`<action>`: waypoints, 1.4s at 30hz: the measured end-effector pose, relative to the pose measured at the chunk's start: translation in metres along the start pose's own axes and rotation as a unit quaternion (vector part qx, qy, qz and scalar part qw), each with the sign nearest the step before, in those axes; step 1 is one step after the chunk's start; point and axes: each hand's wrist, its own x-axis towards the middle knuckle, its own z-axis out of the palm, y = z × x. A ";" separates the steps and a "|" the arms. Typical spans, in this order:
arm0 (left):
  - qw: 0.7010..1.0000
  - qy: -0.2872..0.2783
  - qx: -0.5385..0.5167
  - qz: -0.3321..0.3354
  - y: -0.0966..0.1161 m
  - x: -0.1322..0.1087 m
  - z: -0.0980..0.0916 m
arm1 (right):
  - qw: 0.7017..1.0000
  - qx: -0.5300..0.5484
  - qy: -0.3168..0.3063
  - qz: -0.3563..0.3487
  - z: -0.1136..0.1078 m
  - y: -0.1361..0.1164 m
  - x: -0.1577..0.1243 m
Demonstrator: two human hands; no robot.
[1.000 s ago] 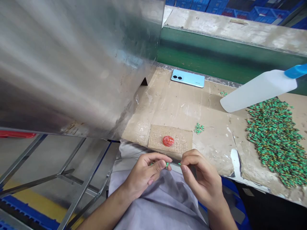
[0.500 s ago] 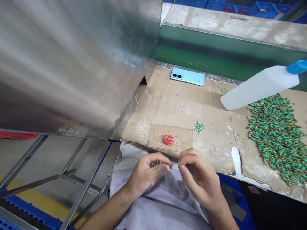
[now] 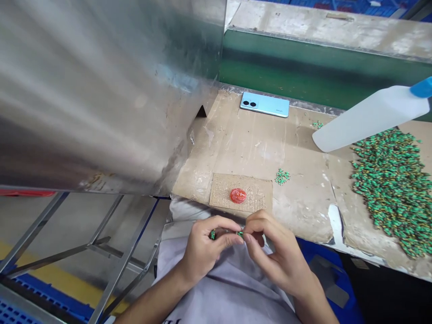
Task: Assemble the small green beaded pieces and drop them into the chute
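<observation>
My left hand (image 3: 205, 249) and my right hand (image 3: 275, 252) are close together above my grey smock (image 3: 216, 279), at the bench's front edge. Their fingertips pinch a small green wire-leaded component (image 3: 240, 234). A second green bead (image 3: 212, 234) shows at my left fingers, and the fingers partly hide what joins the two. Just beyond my hands lies a corrugated cardboard pad (image 3: 256, 202) with a glossy red blob (image 3: 238, 195) on it. A small cluster of green components (image 3: 281, 177) sits to its right, and a large heap of them with gold leads (image 3: 393, 191) spreads farther right.
The bench is covered with worn cardboard (image 3: 303, 211). A pale blue phone (image 3: 265, 104) lies at its back, and a white plastic bottle with a blue cap (image 3: 369, 119) hangs above the heap. A steel sheet (image 3: 101, 90) fills the left, with a metal frame (image 3: 101, 252) below.
My hands have moved closer together, and the green part at my right fingertips now sits nearer my left hand. The view has tilted slightly downward, shifting the bench upward in the picture.
</observation>
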 end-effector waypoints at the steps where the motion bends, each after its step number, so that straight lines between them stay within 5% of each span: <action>1: 1.000 0.002 0.015 0.018 0.000 0.000 0.000 | 1.000 0.000 -0.003 -0.001 0.000 0.000 0.000; 15: 0.975 0.009 0.111 0.191 -0.005 0.000 0.000 | 0.999 0.008 -0.035 0.004 -0.007 -0.004 0.002; 24: 0.946 -0.033 0.133 0.295 -0.007 0.000 -0.005 | 0.999 -0.010 -0.052 0.000 -0.012 -0.014 0.005; 42: 0.949 -0.051 0.111 0.289 -0.009 0.002 -0.006 | 0.999 -0.004 -0.049 0.004 -0.011 -0.018 0.003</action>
